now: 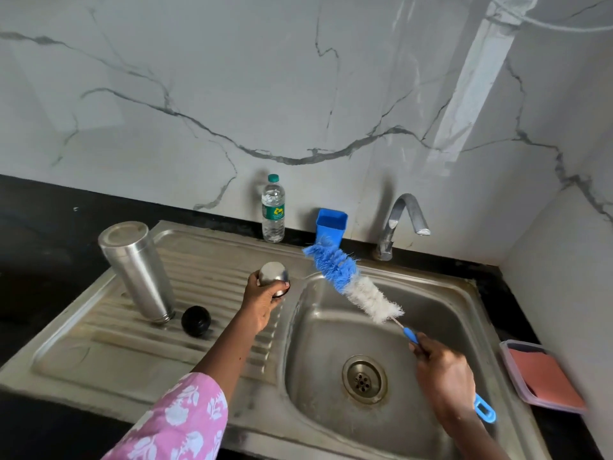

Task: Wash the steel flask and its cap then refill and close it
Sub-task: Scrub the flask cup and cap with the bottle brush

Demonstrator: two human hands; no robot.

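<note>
Upside-down on drainboard (99,346), brushed steel flask (136,270); shiny domed cap (273,277) tight in left hand (262,303), brush (351,287) handle in right hand (444,376).

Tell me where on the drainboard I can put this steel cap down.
Bare: the near-left flat of the drainboard, in front of the flask and black stopper, and the ridged strip between flask and left hand holding the cap. Crowded: the back ledge, with water bottle, blue cup and tap.

Pink sleeve (179,423), white floral print
</note>
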